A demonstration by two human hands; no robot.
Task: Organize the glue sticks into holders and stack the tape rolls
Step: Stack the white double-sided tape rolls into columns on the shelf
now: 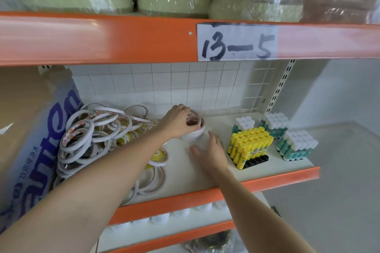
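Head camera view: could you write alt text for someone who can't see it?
A person's left hand grips a small stack of tape rolls on a shelf, the right hand open beside it. Loose rolls lie left, glue sticks right.

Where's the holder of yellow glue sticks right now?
In the head view, the yellow glue sticks stand in a black holder right of centre on the shelf, just right of the right hand and left of the green-and-white glue sticks.
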